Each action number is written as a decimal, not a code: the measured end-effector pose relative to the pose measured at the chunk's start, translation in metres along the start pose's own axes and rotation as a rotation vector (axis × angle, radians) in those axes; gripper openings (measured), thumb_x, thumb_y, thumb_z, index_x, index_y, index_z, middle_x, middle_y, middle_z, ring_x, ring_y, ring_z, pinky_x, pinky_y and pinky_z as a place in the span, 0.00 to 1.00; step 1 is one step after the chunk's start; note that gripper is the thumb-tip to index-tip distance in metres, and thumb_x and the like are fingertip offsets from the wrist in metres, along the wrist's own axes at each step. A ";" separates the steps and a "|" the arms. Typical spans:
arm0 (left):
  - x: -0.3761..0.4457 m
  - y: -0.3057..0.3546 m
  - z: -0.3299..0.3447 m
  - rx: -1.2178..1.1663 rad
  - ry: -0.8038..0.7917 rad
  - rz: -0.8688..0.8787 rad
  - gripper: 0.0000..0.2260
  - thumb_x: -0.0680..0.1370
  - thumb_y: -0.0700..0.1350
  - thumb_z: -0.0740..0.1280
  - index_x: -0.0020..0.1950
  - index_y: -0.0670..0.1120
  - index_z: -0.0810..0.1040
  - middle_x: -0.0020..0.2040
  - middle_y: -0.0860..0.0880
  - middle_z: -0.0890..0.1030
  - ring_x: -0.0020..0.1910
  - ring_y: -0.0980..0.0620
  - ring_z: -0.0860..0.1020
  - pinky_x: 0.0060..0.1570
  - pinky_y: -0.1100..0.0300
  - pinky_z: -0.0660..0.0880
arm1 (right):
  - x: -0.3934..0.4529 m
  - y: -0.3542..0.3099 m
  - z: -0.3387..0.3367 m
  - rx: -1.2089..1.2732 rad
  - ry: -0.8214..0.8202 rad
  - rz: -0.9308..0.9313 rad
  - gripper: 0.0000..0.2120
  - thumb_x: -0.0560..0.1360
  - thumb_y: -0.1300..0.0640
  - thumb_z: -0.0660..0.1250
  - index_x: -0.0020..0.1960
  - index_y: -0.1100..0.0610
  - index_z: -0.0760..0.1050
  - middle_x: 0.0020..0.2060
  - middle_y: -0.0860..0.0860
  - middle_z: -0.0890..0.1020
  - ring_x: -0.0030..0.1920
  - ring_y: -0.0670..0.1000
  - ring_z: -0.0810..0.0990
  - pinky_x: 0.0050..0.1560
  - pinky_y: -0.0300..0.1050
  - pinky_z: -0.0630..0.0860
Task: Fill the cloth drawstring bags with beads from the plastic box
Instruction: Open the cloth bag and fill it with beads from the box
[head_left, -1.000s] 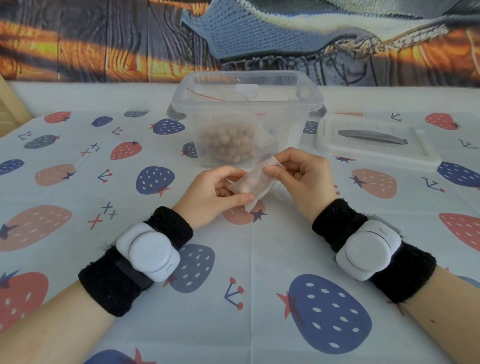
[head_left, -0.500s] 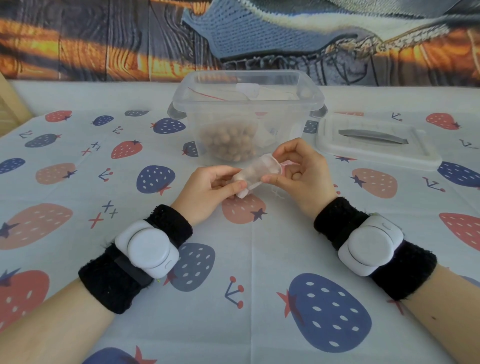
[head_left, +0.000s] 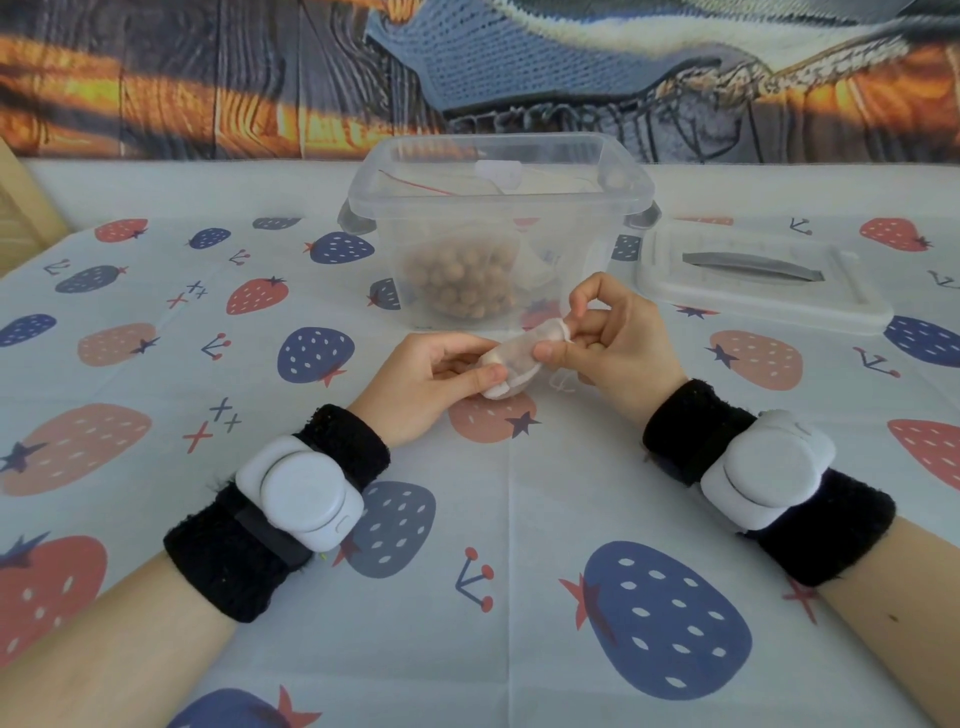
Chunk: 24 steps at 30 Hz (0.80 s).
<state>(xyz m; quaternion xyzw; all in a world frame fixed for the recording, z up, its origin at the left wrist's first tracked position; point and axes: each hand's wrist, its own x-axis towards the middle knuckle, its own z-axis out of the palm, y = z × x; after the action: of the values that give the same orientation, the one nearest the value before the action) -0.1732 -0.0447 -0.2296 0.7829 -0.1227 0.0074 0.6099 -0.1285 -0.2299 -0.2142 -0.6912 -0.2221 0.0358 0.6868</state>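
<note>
Nearest me, both forearms lie over the strawberry-print cloth (head_left: 519, 519) that covers the worktop, each with a black wristband and a white sensor: one on the left wrist (head_left: 301, 493), one on the right (head_left: 763, 475). Just beyond them, the left hand (head_left: 426, 379) pinches the lower end of a small white cloth bag (head_left: 517, 353) between thumb and fingers, and the right hand (head_left: 613, 338) grips its upper end with curled fingers. The bag sits tilted between the two hands, just above the cloth. A thin drawstring (head_left: 561, 379) dangles beneath the right hand. Behind the hands stands the clear plastic box (head_left: 498, 228), open, with brown beads (head_left: 462, 280) heaped inside. To its right, its lid (head_left: 763, 275) lies flat on the cloth.
</note>
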 end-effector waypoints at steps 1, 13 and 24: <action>0.000 0.000 0.000 0.001 -0.001 -0.001 0.10 0.71 0.45 0.68 0.52 0.48 0.79 0.49 0.45 0.83 0.49 0.54 0.81 0.52 0.61 0.76 | 0.001 0.001 -0.001 0.030 -0.011 0.013 0.19 0.69 0.73 0.69 0.38 0.56 0.61 0.23 0.47 0.76 0.19 0.40 0.62 0.21 0.30 0.62; 0.003 -0.007 -0.003 0.016 0.089 -0.020 0.05 0.76 0.39 0.66 0.50 0.43 0.78 0.43 0.45 0.82 0.39 0.58 0.80 0.42 0.67 0.75 | -0.003 0.005 0.003 -0.237 0.009 -0.073 0.23 0.60 0.64 0.79 0.39 0.52 0.65 0.39 0.58 0.79 0.23 0.44 0.57 0.25 0.32 0.60; -0.001 0.002 0.000 -0.018 0.082 -0.022 0.13 0.73 0.45 0.68 0.57 0.44 0.76 0.47 0.48 0.82 0.42 0.55 0.81 0.44 0.66 0.76 | -0.004 0.004 0.004 -0.218 0.087 -0.140 0.21 0.65 0.69 0.75 0.35 0.54 0.64 0.27 0.53 0.70 0.24 0.43 0.60 0.26 0.31 0.60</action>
<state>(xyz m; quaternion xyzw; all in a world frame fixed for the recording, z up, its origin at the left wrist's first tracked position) -0.1744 -0.0451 -0.2277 0.7777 -0.0889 0.0318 0.6215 -0.1325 -0.2277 -0.2194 -0.7455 -0.2421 -0.0667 0.6174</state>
